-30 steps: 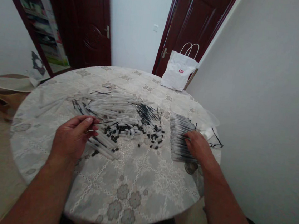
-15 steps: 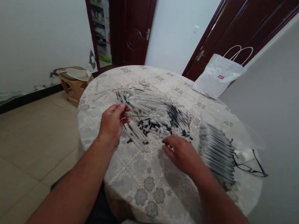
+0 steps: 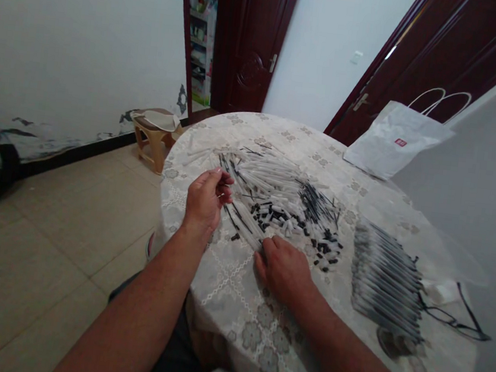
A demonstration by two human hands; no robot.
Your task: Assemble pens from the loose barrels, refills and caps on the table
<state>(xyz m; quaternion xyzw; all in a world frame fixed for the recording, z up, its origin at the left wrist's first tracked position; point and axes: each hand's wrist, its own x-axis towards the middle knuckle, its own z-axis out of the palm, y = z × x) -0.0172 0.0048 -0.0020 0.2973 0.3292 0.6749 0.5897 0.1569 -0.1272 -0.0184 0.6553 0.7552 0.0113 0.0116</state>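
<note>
My left hand (image 3: 205, 200) is closed in a pinch above the left side of the pile, and a thin dark pen refill (image 3: 249, 196) juts right from its fingertips. My right hand (image 3: 284, 269) is low on the cloth, thumb and fingers closed around the near end of a whitish pen barrel (image 3: 247, 228); its fingertips are partly hidden. Behind the hands spreads a heap of translucent pen barrels (image 3: 267, 176). Black refills (image 3: 315, 202) lie in a bunch on its right. Small white caps (image 3: 286, 223) and black plugs (image 3: 323, 251) are scattered in front.
At the right, pens (image 3: 392, 280) lie in a neat row, with eyeglasses (image 3: 452, 320) beside them. A white paper bag (image 3: 398, 143) stands at the table's back right. The round table has a patterned cloth (image 3: 218, 290). A stool (image 3: 152, 139) stands left of it.
My right hand has moved left and down onto the near ends of the barrels. The left hand keeps its pinch. The view has swung left, shifting the table rightward.
</note>
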